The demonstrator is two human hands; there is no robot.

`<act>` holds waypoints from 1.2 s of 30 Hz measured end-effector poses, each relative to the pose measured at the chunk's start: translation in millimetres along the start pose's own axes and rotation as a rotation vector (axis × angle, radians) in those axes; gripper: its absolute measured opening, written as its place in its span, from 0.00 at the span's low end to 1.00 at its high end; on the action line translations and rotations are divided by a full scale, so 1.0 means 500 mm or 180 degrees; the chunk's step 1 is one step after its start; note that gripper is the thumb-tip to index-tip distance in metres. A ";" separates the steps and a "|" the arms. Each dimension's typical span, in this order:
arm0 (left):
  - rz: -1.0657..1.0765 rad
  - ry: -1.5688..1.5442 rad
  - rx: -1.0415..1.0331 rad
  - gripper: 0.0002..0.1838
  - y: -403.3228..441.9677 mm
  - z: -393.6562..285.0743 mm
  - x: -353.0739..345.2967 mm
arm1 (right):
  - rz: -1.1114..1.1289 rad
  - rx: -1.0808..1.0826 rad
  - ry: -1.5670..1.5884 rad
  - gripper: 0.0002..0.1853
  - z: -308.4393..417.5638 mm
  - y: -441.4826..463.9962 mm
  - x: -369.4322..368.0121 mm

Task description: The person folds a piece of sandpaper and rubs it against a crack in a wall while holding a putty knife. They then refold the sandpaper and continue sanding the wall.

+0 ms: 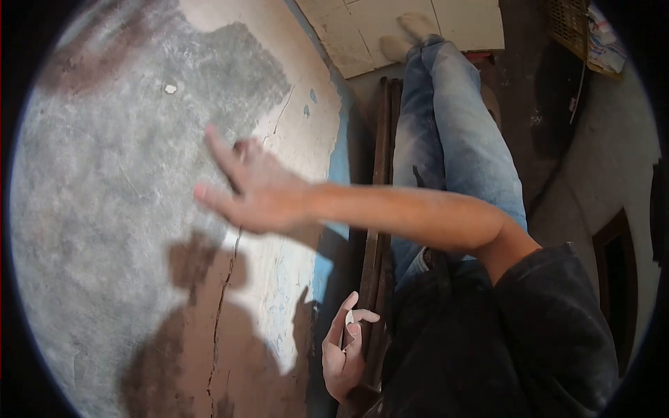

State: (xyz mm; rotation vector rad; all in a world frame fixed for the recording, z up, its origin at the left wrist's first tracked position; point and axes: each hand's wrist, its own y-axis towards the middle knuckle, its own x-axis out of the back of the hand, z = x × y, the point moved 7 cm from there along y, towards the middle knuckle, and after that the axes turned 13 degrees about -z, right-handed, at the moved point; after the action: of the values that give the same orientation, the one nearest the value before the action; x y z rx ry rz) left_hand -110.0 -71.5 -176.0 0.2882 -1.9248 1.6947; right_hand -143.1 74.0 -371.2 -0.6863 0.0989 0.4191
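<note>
My right hand (254,188) reaches across to the left, in front of a patchy wall (104,167). Its thumb and one finger are stretched apart, while the others look curled; motion smears them. Nothing shows in this hand, and I cannot tell whether it touches the wall. Lower down, my left hand (343,362) is held near my body, palm partly up. Between its thumb and fingers sits a small, thin, whitish flat piece (349,318), whose kind I cannot make out.
A long crack (221,306) runs down the wall, which has grey, white and blue patches. A dark wooden rail (376,272) runs between wall and legs. My jeans (467,132) lead to feet on pale tiles (467,24). A yellow crate (568,28) stands at upper right.
</note>
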 end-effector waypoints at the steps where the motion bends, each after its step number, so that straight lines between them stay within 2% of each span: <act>1: 0.0051 0.0023 0.0058 0.30 -0.001 0.005 0.001 | -0.0087 -0.0162 -0.0044 0.56 -0.036 0.039 0.020; 3: 0.0052 0.0074 -0.0078 0.30 -0.007 -0.011 -0.005 | -0.0326 -0.0257 -0.0102 0.57 -0.068 0.062 0.033; 6: 0.0093 0.0062 -0.0089 0.31 0.002 -0.009 -0.011 | 0.0235 0.0314 -0.0088 0.56 0.037 -0.024 0.009; 7: 0.0104 0.0066 -0.0021 0.32 0.000 -0.002 -0.007 | 0.0188 0.0841 0.0213 0.55 0.062 -0.060 -0.009; 9: 0.0094 0.0021 0.0007 0.32 -0.003 0.001 -0.002 | 0.0119 0.0611 0.0493 0.54 0.028 -0.066 -0.006; 12: 0.0067 -0.0081 -0.0025 0.33 0.000 0.001 -0.001 | -0.0421 0.0240 0.0802 0.56 -0.062 -0.008 -0.011; 14: 0.0091 -0.0065 -0.0077 0.33 -0.006 0.002 -0.001 | -0.0471 -0.0330 0.1015 0.57 -0.084 0.014 0.012; 17: 0.0137 0.0008 -0.0167 0.32 -0.004 0.002 -0.004 | -0.0898 0.0093 0.0437 0.59 -0.028 -0.048 0.004; 20: 0.0155 -0.0021 -0.0141 0.31 0.000 0.002 0.000 | -0.1473 0.0568 0.0149 0.56 -0.018 -0.063 -0.001; 23: 0.0186 -0.0175 -0.0126 0.29 -0.004 0.004 0.004 | -0.0155 -0.1170 0.1496 0.51 -0.060 -0.035 0.022; 26: 0.0219 -0.0298 -0.0080 0.28 -0.006 0.009 0.004 | -0.0872 -0.0854 0.1275 0.47 -0.094 -0.002 0.029; 27: 0.0239 -0.0316 -0.0066 0.27 -0.007 0.008 0.003 | -0.0919 -0.0912 0.1171 0.43 -0.099 -0.023 0.014; 30: 0.0245 -0.0345 -0.0096 0.26 -0.004 0.010 0.000 | -0.0951 -0.0380 0.1336 0.37 -0.080 -0.085 -0.017; 31: 0.0224 -0.0346 -0.0109 0.25 -0.003 0.011 0.002 | -0.0890 -0.0183 0.1180 0.31 -0.077 -0.085 -0.017; 36: 0.0253 -0.0257 -0.0153 0.25 -0.004 -0.002 0.003 | -0.1192 0.0015 0.0686 0.27 -0.128 0.010 0.006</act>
State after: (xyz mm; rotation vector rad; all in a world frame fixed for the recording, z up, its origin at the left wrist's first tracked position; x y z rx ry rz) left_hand -109.7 -70.4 -173.4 0.2690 -2.0576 1.7085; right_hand -139.5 37.7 -424.2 -0.7260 0.1716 -0.0151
